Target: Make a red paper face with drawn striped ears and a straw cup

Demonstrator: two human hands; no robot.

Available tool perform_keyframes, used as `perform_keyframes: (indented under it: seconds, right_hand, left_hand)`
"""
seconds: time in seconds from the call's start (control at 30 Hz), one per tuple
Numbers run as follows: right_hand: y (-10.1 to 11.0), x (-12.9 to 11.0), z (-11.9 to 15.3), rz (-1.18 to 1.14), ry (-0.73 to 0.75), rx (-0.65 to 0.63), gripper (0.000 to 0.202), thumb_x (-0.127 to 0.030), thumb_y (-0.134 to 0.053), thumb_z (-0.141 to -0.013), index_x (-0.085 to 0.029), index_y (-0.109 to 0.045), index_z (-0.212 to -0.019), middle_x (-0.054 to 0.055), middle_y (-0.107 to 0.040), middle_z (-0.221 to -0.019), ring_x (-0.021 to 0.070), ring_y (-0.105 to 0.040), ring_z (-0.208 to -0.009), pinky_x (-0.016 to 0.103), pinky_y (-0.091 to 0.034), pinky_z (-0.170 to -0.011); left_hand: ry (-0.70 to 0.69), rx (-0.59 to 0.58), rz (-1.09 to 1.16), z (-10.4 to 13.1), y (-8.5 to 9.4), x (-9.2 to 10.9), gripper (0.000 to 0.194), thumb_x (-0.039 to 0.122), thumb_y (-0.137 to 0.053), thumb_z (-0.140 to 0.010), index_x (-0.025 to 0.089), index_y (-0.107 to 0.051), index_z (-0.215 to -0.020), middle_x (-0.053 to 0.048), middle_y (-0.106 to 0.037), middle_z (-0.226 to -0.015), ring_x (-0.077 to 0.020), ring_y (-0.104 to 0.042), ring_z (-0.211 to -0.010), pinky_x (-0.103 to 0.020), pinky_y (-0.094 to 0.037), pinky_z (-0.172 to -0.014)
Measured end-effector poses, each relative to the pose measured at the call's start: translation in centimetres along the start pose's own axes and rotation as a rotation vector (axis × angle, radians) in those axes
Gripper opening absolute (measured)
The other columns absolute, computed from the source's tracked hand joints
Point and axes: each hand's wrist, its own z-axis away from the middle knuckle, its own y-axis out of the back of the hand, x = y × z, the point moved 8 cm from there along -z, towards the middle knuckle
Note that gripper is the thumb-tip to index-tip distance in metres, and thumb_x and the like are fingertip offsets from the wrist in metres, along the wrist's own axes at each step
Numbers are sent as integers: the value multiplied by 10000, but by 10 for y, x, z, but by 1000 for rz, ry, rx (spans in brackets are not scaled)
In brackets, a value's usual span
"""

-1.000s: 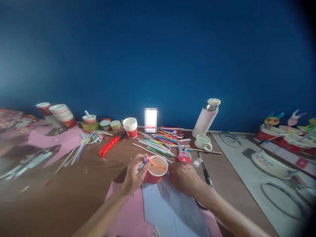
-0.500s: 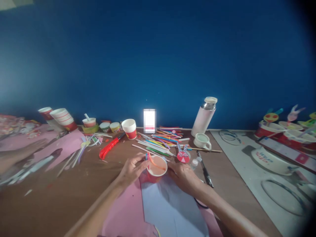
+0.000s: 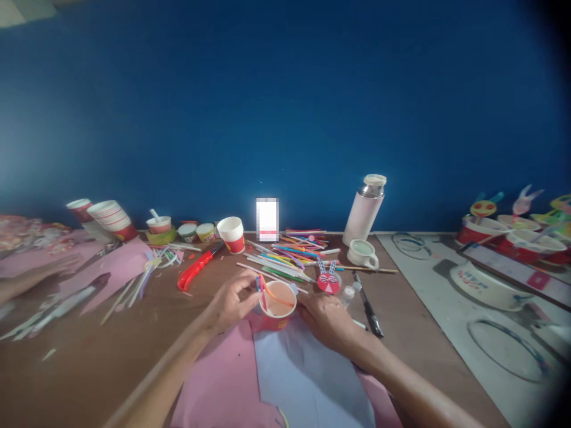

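Observation:
A red and white paper cup (image 3: pixel 277 323) stands upright on paper in front of me. Thin coloured strips, orange, blue and pink, rise at its left rim, and an orange one (image 3: pixel 279 297) curves across the inside. My left hand (image 3: pixel 232 302) closes its thumb and forefinger on the cup's left side, by these strips. On the right, my right hand (image 3: pixel 328 315) rests low with curled fingers near the cup's side; its fingertips are hidden, so whether it grips anything is unclear. Just beyond it lies a red paper face (image 3: pixel 328 283) with two checked ears.
Coloured sticks and pens (image 3: pixel 285 261) lie behind the cup. Pink paper (image 3: pixel 214 380) and pale paper (image 3: pixel 303 368) spread before me. A red-handled cutter (image 3: pixel 193 272), stacked cups (image 3: pixel 231 232), a mug (image 3: pixel 362 254) and a flask (image 3: pixel 364 208) stand around. Another person's arm (image 3: pixel 27 282) reaches in at left.
My left thumb has drawn back slightly from the strips, which show more fully at the cup's rim. My right hand is nearly unchanged. The other person's arm at far left has shifted.

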Motion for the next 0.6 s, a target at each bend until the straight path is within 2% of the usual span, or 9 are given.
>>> perform_keyframes:
  seconds: [0.17,0.27,0.3,0.37,0.43,0.53,0.6]
  right_hand:
    - [3,-3,3,-29,20,33,189,-118,-432,-822,-171,-612,-802,75,-692,-749,198,-644,-696,258,-347,-572]
    - [7,-6,8,-83,57,63,183,-151,-461,-826,-160,-602,-942,86,-700,-837,217,-654,-780,283,-428,-644]
    - [9,-7,9,-103,77,73,239,-184,-490,-826,-157,-575,-1049,96,-697,-923,225,-650,-857,296,-453,-698]
    - [12,-11,12,-156,123,113,493,-277,-586,-801,-155,-448,-1259,125,-640,-1140,244,-598,-1045,338,-467,-834]
    - [16,-15,13,-225,159,182,735,-353,-683,-745,-159,-326,-1358,158,-550,-1283,274,-524,-1171,398,-446,-928]
    - [15,-17,12,-312,176,258,795,-374,-736,-715,-165,-321,-1359,185,-541,-1287,307,-522,-1181,458,-455,-936]
    - [11,-19,11,-324,166,260,787,-348,-755,-701,-162,-344,-1346,192,-562,-1259,312,-545,-1159,460,-470,-927]
  left_hand:
    - [-23,-50,-11,-3,-1,4,118,171,-514,-813,176,-628,-781,-19,-581,-822,-145,-561,-774,-240,-457,-732]
    - [-51,-34,-12,-2,0,6,130,181,-528,-816,180,-653,-784,-30,-601,-817,-164,-562,-804,-267,-459,-752]
    - [-64,-27,-20,-2,-1,8,129,182,-536,-816,183,-661,-783,-32,-607,-805,-171,-560,-810,-277,-456,-760]
    - [-85,-19,-33,-1,-3,9,124,179,-545,-820,187,-663,-781,-31,-615,-782,-176,-556,-808,-286,-451,-764]
    - [-100,-17,-31,-1,-6,10,118,171,-548,-827,188,-656,-785,-29,-618,-776,-175,-551,-796,-288,-448,-756]
    - [-114,-38,-35,0,-10,11,125,167,-549,-839,198,-667,-807,-28,-626,-782,-180,-544,-805,-300,-444,-766]
    - [-109,-73,-38,1,-13,12,145,162,-552,-841,207,-686,-812,-27,-619,-780,-183,-541,-822,-304,-444,-778]
